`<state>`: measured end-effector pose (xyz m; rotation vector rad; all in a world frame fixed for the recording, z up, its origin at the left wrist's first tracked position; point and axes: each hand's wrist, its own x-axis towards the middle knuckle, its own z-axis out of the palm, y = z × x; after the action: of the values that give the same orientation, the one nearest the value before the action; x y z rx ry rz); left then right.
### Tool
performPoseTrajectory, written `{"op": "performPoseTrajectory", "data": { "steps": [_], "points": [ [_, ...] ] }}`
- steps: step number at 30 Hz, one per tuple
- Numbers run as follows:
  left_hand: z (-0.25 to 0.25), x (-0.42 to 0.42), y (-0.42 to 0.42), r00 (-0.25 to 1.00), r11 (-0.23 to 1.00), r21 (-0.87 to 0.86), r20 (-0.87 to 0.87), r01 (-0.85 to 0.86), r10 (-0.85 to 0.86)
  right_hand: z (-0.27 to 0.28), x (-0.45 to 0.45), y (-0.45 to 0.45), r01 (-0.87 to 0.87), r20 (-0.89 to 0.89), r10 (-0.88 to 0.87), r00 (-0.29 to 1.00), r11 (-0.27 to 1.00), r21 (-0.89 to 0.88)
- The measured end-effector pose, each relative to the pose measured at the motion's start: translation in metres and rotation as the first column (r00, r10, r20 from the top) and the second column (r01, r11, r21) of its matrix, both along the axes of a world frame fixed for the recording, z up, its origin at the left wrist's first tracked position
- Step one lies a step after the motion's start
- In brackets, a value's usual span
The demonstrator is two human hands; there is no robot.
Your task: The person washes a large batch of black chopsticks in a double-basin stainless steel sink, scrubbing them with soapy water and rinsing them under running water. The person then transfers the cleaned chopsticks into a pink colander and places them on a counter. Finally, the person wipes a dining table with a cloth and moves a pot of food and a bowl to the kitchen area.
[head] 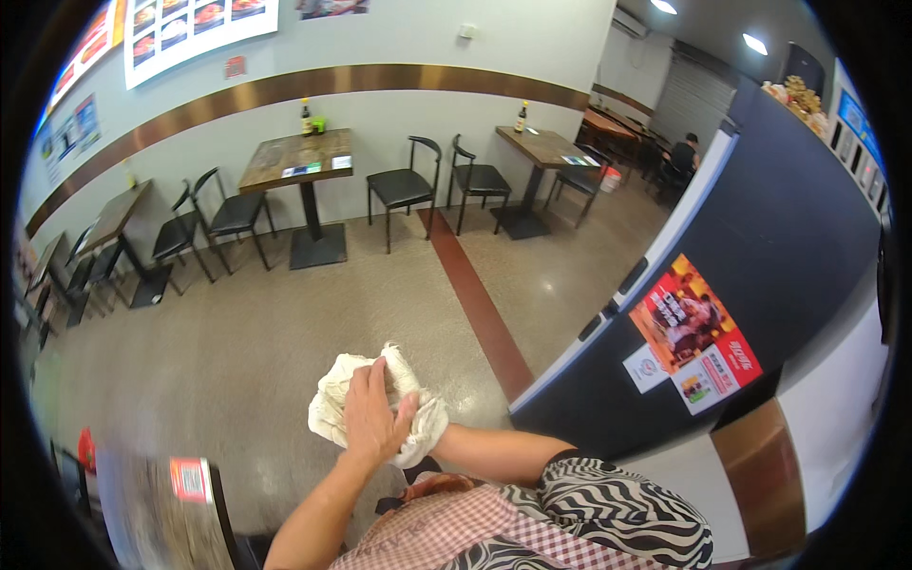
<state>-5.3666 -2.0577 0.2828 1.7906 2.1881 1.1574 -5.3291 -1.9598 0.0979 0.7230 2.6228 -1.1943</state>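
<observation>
A crumpled off-white cloth [329, 399] is held in the air in front of my body, above the floor. My left hand [374, 413] lies over it, fingers pressed into the folds and thumb spread to the right. My right forearm reaches in from the right and ends at the cloth, which covers my right hand. A checked apron [442, 524] and a zebra-patterned sleeve [613, 491] show below.
At lower left is a wooden table [157, 520] bearing a printed code card [191, 479]. A dark refrigerator-like cabinet [769, 214] with posters stands at right. Along the far wall are wooden tables [285, 153] and black chairs [402, 187]. A person [685, 153] sits at the back right.
</observation>
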Motion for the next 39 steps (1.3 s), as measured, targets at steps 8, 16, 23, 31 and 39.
{"op": "performPoseTrajectory", "data": {
  "steps": [8, 16, 23, 31, 39],
  "points": [
    [-0.032, -0.22, 0.085, 0.96, 0.921, -0.27, -0.072, -0.28, 0.271, -0.021, -0.258, 0.035, -0.21, -0.172, 0.122, 0.978, 0.612, -0.762],
    [-0.033, -0.431, 0.023, 0.904, 0.894, -0.136, -0.03, -0.427, 0.427, 0.035, -0.454, 0.069, -0.215, -0.196, 0.091, 0.976, 0.324, -0.921],
    [-0.029, -0.56, -0.043, 0.883, 0.879, -0.096, -0.083, -0.468, 0.461, 0.114, -0.605, 0.068, -0.191, -0.189, -0.034, 0.981, -0.064, -0.98],
    [-0.154, -0.527, -0.272, -0.256, -0.23, -0.136, 0.227, -0.964, 0.94, 0.189, -0.756, -0.203, 0.018, -0.148, 0.618, 0.772, -0.254, -0.967],
    [-0.127, -0.428, -0.466, -0.795, -0.877, -0.049, 0.45, -0.477, 0.407, 0.032, -0.747, -0.511, -0.899, -0.147, 0.897, -0.418, -0.431, -0.073]
  ]
}}
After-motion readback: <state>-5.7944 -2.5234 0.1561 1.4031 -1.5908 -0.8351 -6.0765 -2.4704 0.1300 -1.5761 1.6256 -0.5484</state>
